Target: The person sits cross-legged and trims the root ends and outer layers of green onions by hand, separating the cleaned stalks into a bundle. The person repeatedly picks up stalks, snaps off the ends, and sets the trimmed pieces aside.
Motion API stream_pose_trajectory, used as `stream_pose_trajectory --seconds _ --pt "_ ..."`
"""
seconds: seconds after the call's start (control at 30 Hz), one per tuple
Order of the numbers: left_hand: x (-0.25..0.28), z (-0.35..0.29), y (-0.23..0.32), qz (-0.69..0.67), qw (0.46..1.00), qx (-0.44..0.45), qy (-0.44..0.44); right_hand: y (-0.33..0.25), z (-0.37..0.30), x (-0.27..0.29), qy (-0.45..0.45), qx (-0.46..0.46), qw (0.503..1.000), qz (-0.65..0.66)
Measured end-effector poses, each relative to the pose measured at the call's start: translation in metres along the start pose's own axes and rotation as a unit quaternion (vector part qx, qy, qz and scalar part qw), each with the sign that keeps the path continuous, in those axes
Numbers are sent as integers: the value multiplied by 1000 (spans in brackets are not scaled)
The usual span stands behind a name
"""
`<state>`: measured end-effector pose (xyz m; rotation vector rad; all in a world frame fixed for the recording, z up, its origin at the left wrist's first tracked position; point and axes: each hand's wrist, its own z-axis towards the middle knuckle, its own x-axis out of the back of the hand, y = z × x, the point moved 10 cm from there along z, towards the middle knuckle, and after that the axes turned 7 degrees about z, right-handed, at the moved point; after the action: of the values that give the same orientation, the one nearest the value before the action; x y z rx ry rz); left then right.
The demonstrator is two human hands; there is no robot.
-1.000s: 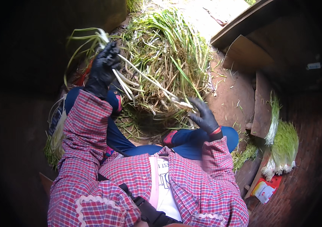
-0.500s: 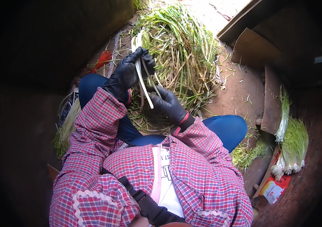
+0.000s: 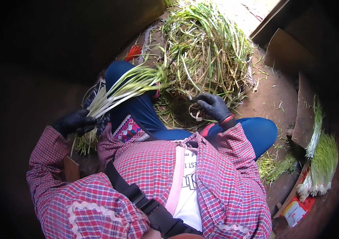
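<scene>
My left hand point(image 3: 76, 121), in a black glove, is closed round the pale lower ends of a bunch of long green-and-white stalks point(image 3: 125, 87), chive-like in look. The bunch lies slantwise over my left knee, its leafy tips fanned toward the pile. In its black glove, my right hand point(image 3: 213, 106) is at the near edge of that heap of green and brown stalks point(image 3: 207, 51), fingers bent together. A thin curled pale strip point(image 3: 195, 114) hangs by its fingertips and seems pinched there, though the contact is partly hidden.
More stalks point(image 3: 85, 143) lie under and beside my left hand. To the right stand bundles of white-based green stalks point(image 3: 322, 163) near a red-and-white packet point(image 3: 296, 211). Cardboard point(image 3: 289, 51) leans at the far right. Trimmings point(image 3: 277, 165) are scattered by my right knee.
The hands have parted. My left hand has moved left and down with the stalks, whose tips now point toward the pile. My right hand has let go of the bunch and moved right.
</scene>
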<state>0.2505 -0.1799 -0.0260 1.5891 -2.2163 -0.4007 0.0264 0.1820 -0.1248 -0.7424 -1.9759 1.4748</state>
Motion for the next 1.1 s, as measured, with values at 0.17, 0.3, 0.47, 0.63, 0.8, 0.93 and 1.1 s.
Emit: stream_pose_trajectory --seconds 0.17,0.3,0.47,0.63,0.8,0.93,1.1 --pt "1 -8 -93 87 994 69 1 11 5 -16 -54 -27 997 -40" --pt "-12 5 -115 35 999 13 -29 13 7 -17 -54 -3 994 -95" --pt "-17 6 -109 57 998 31 -25 13 7 -18 -63 -14 992 -110" --pt "-29 10 23 -282 942 -165 -75 -18 9 -31 -57 -36 997 35" --pt "-71 63 191 -423 825 -338 -163 -86 1 -65 -105 1 957 269" --pt "-130 134 228 -444 849 -262 -116 -98 2 -71 -68 29 986 146" --pt "-189 166 201 -430 854 -225 -188 -19 -22 -82 -118 -161 962 183"
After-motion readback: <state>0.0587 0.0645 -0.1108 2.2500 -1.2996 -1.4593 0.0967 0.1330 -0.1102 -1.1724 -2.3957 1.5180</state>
